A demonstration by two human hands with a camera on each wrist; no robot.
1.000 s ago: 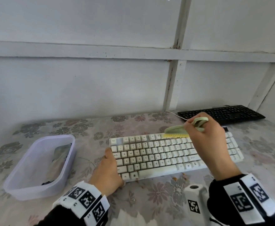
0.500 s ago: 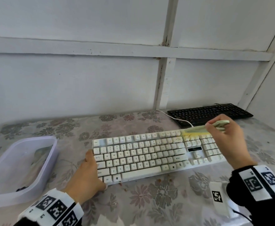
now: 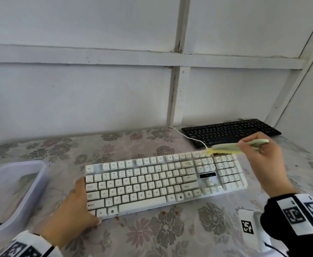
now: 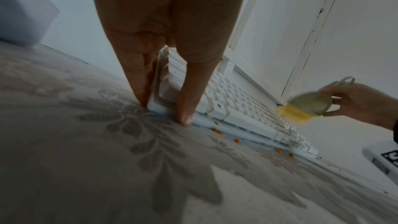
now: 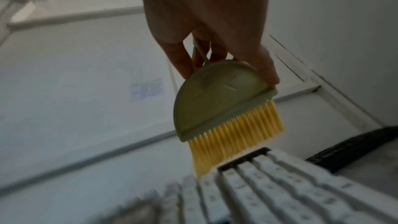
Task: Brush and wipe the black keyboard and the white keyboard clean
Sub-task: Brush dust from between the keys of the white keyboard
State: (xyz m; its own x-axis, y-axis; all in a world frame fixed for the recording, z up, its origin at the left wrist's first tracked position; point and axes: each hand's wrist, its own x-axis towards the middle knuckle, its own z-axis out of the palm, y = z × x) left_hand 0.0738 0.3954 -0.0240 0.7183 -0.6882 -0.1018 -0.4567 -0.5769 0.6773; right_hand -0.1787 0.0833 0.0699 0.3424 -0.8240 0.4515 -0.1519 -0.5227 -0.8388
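Note:
The white keyboard (image 3: 163,180) lies across the middle of the floral tablecloth. My left hand (image 3: 74,206) grips its near-left corner, thumb (image 4: 189,94) on the front edge and fingers (image 4: 137,77) along the left side. My right hand (image 3: 263,164) holds a pale green brush (image 3: 233,146) with yellow bristles (image 5: 234,134), whose tips touch the keyboard's far-right top edge above the number pad. The black keyboard (image 3: 231,131) lies behind, against the wall at the right.
A translucent plastic tub (image 3: 13,193) with something dark inside stands at the left. Orange crumbs (image 4: 217,131) lie on the cloth along the white keyboard's front edge. A white cable (image 3: 189,137) runs from the white keyboard toward the wall. A white tagged device (image 3: 248,227) stands near my right wrist.
My right hand has swept the brush rightward along the white keyboard's top row, from the middle to the far-right corner. The left hand keeps its hold on the corner.

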